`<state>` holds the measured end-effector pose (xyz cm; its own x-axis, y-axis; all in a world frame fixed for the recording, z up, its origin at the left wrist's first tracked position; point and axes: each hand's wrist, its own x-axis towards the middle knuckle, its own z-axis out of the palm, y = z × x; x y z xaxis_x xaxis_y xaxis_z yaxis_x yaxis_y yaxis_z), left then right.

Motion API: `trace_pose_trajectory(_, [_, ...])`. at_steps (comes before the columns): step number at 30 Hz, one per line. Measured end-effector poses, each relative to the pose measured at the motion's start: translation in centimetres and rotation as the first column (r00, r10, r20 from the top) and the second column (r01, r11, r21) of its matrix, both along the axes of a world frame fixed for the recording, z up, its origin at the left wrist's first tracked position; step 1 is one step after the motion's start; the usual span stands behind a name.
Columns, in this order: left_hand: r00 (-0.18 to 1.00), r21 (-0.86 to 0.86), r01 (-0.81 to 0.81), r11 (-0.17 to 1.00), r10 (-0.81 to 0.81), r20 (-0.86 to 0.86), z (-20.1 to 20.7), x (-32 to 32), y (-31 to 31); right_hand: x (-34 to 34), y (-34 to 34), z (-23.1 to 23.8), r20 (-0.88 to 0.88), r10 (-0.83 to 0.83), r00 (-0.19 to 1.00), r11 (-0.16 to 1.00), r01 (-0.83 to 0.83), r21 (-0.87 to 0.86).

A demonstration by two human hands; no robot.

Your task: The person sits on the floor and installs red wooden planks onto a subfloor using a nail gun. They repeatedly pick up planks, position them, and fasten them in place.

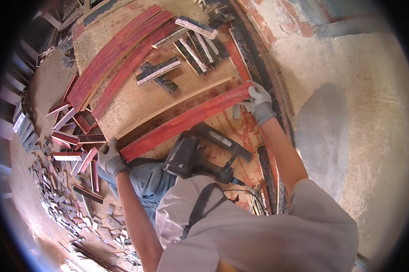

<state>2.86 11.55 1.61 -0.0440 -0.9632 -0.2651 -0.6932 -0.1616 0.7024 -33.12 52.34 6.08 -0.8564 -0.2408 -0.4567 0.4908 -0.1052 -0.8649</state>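
A long red-painted wooden board lies slantwise in front of me, low over the worktable. My left hand, in a grey glove, is closed around its near left end. At its far right end, my right hand, also gloved, grips with the thumb on top. Behind the red face runs a dark brown strip with a pale wood edge; I cannot tell whether they are joined. Between the board and my body rests a black nail gun, touched by neither hand.
Long red boards lie at the table's far left. Short dark-faced wood blocks are scattered at the far side. Red offcuts pile against the left edge, with many small scraps on the floor. A thin hose trails near my waist.
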Motion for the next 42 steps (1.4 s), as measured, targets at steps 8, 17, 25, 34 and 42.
trace_pose_trajectory(8, [0.944, 0.113, -0.119, 0.987, 0.147, -0.295, 0.9, -0.1, 0.3, -0.2, -3.4, -2.2, 0.009, -0.026, 1.000, 1.000, 0.026, 0.008])
trace_pose_trajectory(17, [0.998, 0.016, 0.009, 1.000, -0.008, -0.070, 1.9, 0.8, 0.0, 1.5, -6.3, -2.0, 0.000, -0.070, 0.998, 0.992, 0.070, 0.109])
trace_pose_trajectory(25, [0.974, 0.140, -0.002, 0.990, 0.033, -0.225, 2.0, 1.6, 0.7, 2.8, -7.0, -2.0, -0.146, -0.045, 0.988, 0.960, 0.083, 0.266])
trace_pose_trajectory(34, [0.973, 0.150, -0.003, 0.989, 0.038, -0.229, 1.3, 4.5, -1.4, 4.7, -6.6, -3.0, -0.226, 0.094, 0.969, 0.922, 0.001, 0.387])
trace_pose_trajectory(42, [0.934, 0.193, -0.064, 0.979, 0.126, -0.334, 1.9, 3.9, -1.1, 5.7, -6.6, -2.8, -0.252, 0.026, 0.967, 0.917, 0.077, 0.392])
